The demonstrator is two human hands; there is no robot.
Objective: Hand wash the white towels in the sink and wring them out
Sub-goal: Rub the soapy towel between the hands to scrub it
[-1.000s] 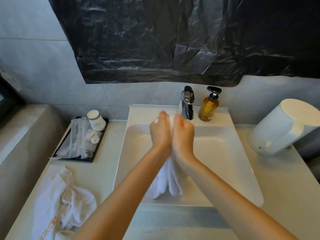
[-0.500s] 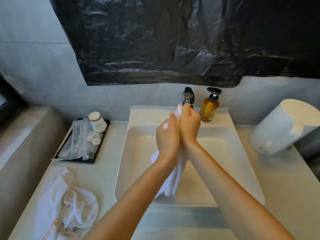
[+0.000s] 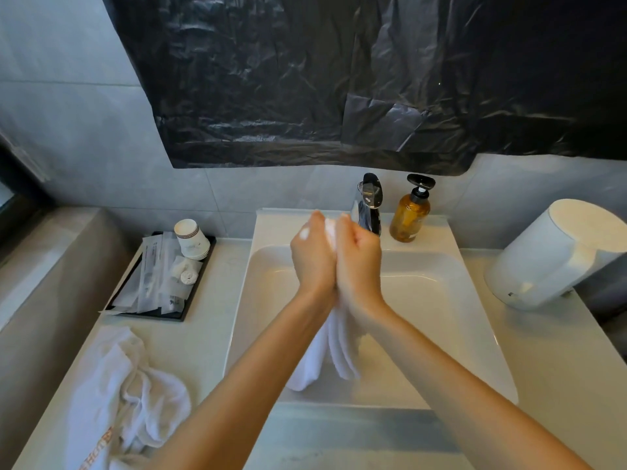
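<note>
Both hands pressed together over the sink [image 3: 468,320]: left hand [image 3: 312,262] and right hand [image 3: 359,262], fingers closed on one white towel [image 3: 334,354]. Its middle is hidden between the palms; the tail hangs into the basin. Faucet [image 3: 371,201] base is blocked by the right hand. Second towel [image 3: 115,395] near left on the counter, cut off by the frame. One amber pump bottle [image 3: 410,215], one tray [image 3: 185,300], sachet count unclear.
</note>
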